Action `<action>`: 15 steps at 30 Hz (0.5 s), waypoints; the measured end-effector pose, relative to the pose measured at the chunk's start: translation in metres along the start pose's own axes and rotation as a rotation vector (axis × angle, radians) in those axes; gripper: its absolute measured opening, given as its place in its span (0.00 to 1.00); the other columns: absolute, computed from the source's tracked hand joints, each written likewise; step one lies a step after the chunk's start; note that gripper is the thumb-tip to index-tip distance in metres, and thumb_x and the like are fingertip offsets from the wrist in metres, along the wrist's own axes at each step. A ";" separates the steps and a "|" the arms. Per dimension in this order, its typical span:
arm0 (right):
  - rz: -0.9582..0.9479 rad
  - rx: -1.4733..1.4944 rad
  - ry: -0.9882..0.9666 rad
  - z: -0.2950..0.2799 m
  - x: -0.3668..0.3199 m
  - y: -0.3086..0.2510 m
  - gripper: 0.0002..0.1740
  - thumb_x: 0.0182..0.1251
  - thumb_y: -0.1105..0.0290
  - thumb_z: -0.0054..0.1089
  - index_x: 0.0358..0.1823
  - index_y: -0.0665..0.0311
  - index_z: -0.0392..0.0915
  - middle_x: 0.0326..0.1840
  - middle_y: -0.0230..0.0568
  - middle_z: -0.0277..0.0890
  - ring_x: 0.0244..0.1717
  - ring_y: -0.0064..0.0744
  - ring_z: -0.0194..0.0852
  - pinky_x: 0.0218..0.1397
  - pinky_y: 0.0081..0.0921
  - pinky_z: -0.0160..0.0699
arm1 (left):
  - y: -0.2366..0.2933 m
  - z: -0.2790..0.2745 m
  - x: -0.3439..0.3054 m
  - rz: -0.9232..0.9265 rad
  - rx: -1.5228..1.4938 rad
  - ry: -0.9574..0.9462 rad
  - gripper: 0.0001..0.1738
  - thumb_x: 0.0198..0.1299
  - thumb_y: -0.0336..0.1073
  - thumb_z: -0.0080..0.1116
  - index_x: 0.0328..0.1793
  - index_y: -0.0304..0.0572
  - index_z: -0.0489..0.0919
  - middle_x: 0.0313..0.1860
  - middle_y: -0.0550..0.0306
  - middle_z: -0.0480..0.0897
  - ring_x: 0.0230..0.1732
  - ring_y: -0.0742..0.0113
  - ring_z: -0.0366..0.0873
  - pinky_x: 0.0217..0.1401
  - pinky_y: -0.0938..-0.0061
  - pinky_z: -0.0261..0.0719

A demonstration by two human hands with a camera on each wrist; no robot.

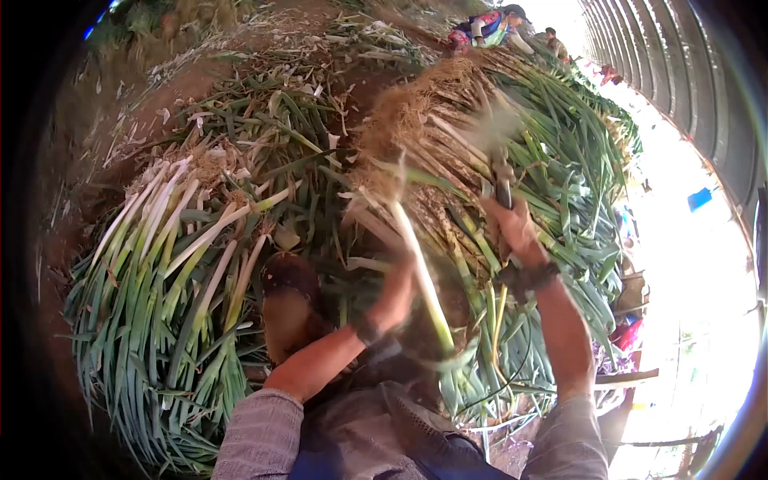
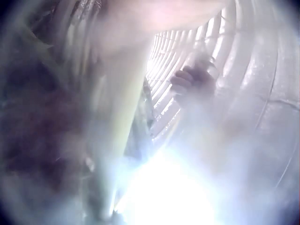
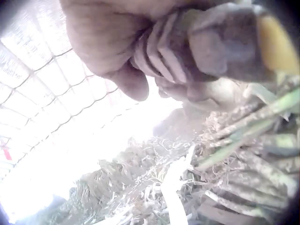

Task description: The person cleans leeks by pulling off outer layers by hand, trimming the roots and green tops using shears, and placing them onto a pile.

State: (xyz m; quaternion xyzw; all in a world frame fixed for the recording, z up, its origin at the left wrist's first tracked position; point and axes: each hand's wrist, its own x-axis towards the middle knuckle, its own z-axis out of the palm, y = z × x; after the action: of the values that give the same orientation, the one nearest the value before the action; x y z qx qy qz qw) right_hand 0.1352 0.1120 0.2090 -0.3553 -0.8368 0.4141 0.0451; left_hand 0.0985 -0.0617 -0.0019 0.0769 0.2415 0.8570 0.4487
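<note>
In the head view, my left hand [image 1: 395, 290] grips a leek [image 1: 422, 276] with a white shaft, roots at the upper end and green at the lower. The left wrist view shows that leek [image 2: 124, 103] pale and blurred below the hand [image 2: 154, 21]. My right hand [image 1: 516, 230] is curled round the dark handle of a tool [image 1: 502, 178], right of and above the leek. Motion blurs the tool's far end, so its shape is unclear. Up close in the right wrist view, the right hand [image 3: 105, 40] is partly in shadow.
Unpeeled leeks [image 1: 572, 152] form a large pile at the right, roots towards the middle. Paler-shafted leeks [image 1: 152, 264] lie at the left. Leaf scraps [image 1: 280, 120] cover the ground. A boot [image 1: 290, 308] stands between the piles; people [image 1: 496, 28] are at the far end.
</note>
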 end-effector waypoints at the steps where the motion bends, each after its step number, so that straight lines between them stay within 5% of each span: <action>1: 0.007 0.014 0.007 0.000 -0.007 0.001 0.18 0.63 0.57 0.64 0.32 0.68 0.79 0.18 0.39 0.73 0.20 0.30 0.72 0.25 0.35 0.68 | 0.013 -0.003 0.008 0.010 -0.107 0.079 0.18 0.73 0.51 0.52 0.51 0.43 0.72 0.35 0.59 0.77 0.37 0.65 0.78 0.45 0.64 0.82; 3: -0.381 -0.479 -0.066 0.003 -0.018 0.001 0.18 0.61 0.56 0.65 0.33 0.67 0.79 0.20 0.45 0.74 0.21 0.37 0.73 0.28 0.38 0.70 | 0.063 0.003 0.026 0.158 -0.127 0.212 0.15 0.74 0.49 0.50 0.45 0.46 0.73 0.31 0.60 0.77 0.33 0.67 0.78 0.40 0.66 0.82; 4: -0.376 -0.649 -0.157 0.005 -0.036 -0.002 0.18 0.60 0.55 0.66 0.33 0.66 0.79 0.24 0.50 0.77 0.24 0.48 0.76 0.32 0.42 0.74 | 0.087 -0.008 0.050 0.321 -0.143 0.156 0.16 0.75 0.49 0.49 0.45 0.44 0.73 0.31 0.61 0.77 0.32 0.67 0.78 0.38 0.65 0.82; 5: -0.423 -0.647 -0.140 0.012 -0.050 0.009 0.17 0.59 0.57 0.67 0.30 0.65 0.78 0.22 0.50 0.76 0.24 0.46 0.76 0.31 0.41 0.72 | 0.121 -0.004 0.052 0.360 -0.079 0.180 0.16 0.75 0.49 0.49 0.46 0.43 0.74 0.31 0.61 0.77 0.32 0.68 0.77 0.38 0.67 0.81; 11: -0.244 -0.989 -0.531 0.018 -0.096 0.095 0.20 0.56 0.49 0.63 0.35 0.59 0.83 0.28 0.51 0.81 0.31 0.55 0.81 0.38 0.46 0.79 | 0.295 0.034 0.057 0.915 0.214 0.205 0.21 0.68 0.51 0.60 0.49 0.39 0.80 0.33 0.59 0.82 0.31 0.68 0.80 0.33 0.70 0.82; 15: -0.242 -0.919 -0.467 0.025 -0.102 0.097 0.19 0.59 0.49 0.58 0.33 0.59 0.83 0.31 0.53 0.82 0.33 0.56 0.82 0.41 0.48 0.79 | 0.358 0.065 0.040 1.067 0.451 0.106 0.21 0.68 0.51 0.60 0.49 0.39 0.80 0.33 0.58 0.82 0.31 0.70 0.80 0.35 0.73 0.80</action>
State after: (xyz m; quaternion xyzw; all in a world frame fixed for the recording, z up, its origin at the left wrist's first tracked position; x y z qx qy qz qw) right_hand 0.2559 0.0706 0.1448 -0.1377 -0.9548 0.0647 -0.2554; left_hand -0.1646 -0.1792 0.2243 0.2384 0.3680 0.8947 -0.0853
